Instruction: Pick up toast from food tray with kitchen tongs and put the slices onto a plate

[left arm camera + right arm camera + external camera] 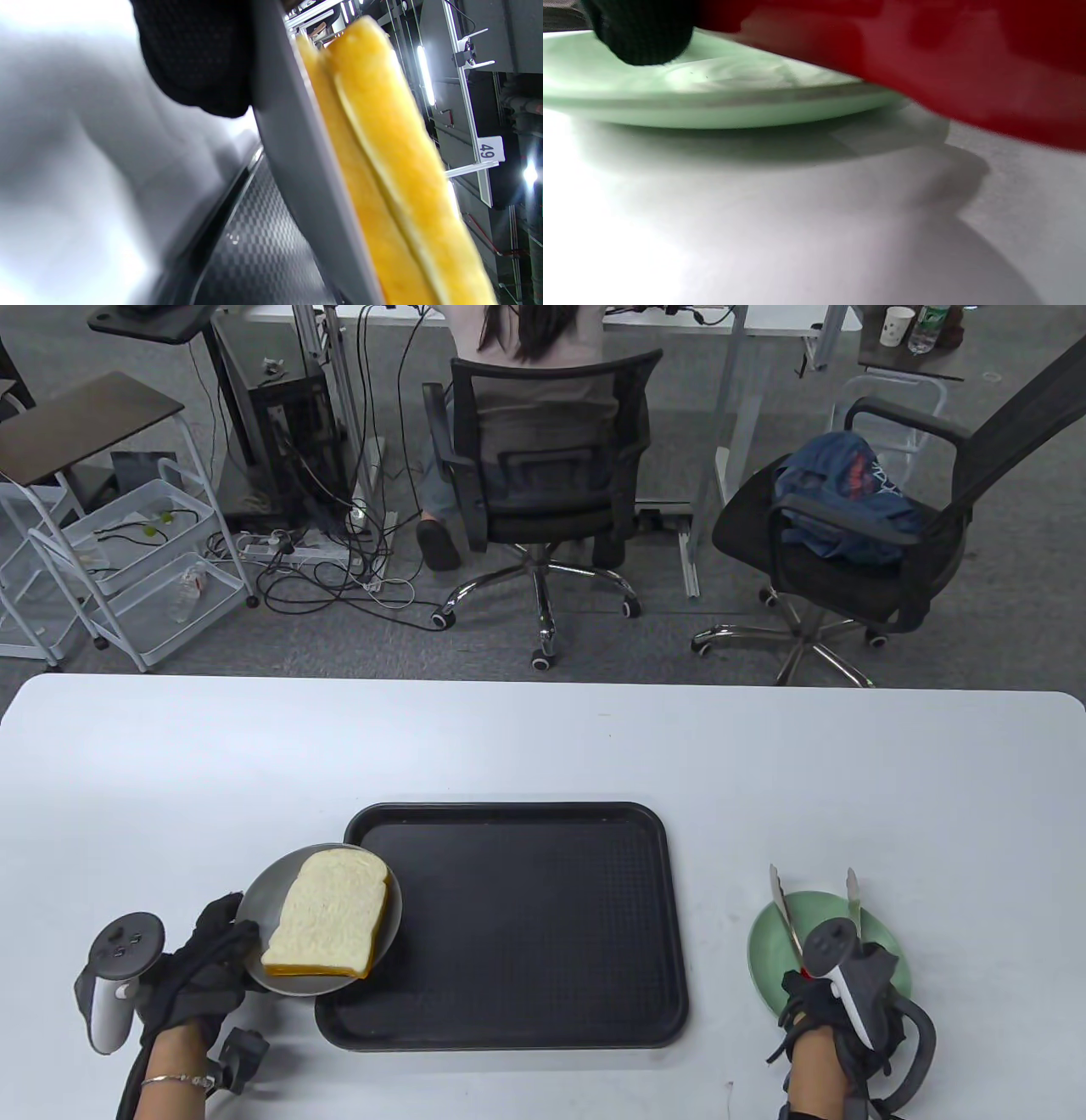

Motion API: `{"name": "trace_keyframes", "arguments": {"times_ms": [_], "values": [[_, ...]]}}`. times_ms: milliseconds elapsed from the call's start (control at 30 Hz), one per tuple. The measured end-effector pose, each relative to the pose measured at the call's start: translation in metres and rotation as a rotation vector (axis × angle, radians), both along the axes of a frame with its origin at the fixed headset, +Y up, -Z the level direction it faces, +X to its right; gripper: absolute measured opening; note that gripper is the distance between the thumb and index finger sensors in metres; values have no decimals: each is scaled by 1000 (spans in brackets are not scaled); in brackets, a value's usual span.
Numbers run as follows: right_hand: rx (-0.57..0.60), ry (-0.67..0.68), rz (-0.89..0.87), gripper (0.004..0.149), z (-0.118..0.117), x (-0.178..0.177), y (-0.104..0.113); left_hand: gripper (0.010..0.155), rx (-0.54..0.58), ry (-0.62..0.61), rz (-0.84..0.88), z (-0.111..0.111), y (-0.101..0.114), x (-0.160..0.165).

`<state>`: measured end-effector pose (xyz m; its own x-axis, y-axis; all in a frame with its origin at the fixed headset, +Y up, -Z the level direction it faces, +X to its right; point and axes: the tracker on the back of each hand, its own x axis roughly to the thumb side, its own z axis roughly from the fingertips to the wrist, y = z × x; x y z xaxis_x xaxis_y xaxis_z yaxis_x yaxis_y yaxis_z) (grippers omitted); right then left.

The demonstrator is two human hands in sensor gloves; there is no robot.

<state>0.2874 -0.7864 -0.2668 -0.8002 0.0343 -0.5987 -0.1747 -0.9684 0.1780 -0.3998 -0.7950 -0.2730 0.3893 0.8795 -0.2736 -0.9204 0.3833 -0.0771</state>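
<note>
Here, the scene from left to right:
Left hand: the gloved left hand [199,976] grips the near-left rim of a grey plate [254,899], fingers curled round its edge, holding it tilted over the tray's near-left corner.
Toast: two slices of toast [331,920] lie stacked on the grey plate, pale and porous on the top face with a golden-yellow crust along the near edge; the left wrist view shows both crusts [382,169] side by side against the plate's surface.
Tray: a black food tray [526,916] with a textured floor sits at the table's centre.
Green plate: a pale green plate [764,942] rests on the table well to the tray's right.
Right hand: the gloved right hand [836,1010] is closed round the red handle of the kitchen tongs [789,912], whose two metal arms stand apart over the green plate.
Surface: a white table [543,746].
Room: grey floor, a white wire cart at left, two black office chairs, one occupied by a seated person with their back turned, cables trailing beneath desks.
</note>
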Motion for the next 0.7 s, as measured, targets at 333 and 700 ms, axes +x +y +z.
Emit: {"name": "trace_keyframes", "arguments": {"times_ms": [333, 700], "values": [[10, 63, -48, 100, 14, -22, 28, 61, 13, -2, 30, 2, -2, 0], [140, 295, -88, 100, 9, -100, 81, 60, 51, -10, 84, 7, 2, 3]]}}
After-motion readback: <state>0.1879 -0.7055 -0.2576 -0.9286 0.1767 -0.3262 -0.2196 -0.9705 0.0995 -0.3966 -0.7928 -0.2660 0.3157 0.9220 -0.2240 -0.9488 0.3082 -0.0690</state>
